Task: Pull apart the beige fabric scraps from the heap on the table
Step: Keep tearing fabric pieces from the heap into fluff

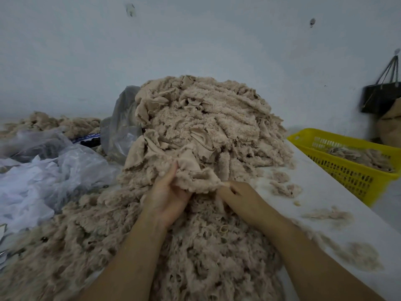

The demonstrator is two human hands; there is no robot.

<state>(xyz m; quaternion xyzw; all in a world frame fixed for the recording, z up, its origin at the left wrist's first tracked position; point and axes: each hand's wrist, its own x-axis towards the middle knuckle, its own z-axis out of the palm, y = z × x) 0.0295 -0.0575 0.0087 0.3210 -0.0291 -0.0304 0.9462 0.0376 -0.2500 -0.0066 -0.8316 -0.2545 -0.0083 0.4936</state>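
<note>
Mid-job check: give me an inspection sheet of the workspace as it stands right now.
Surface: white table, visible along the right side.
Job's things: tall beige heap; one beige scrap at its foot; shredded fluff nearer the camera.
Clutter: clear plastic bags on the left; loose tufts on the right.
Grip: left hand and right hand both hold the beige scrap.
Cables: nothing seen.
Surroundings: yellow basket holding scraps; black bag hanging; pale wall.

tall frayed beige scrap heap (204,127)
</note>
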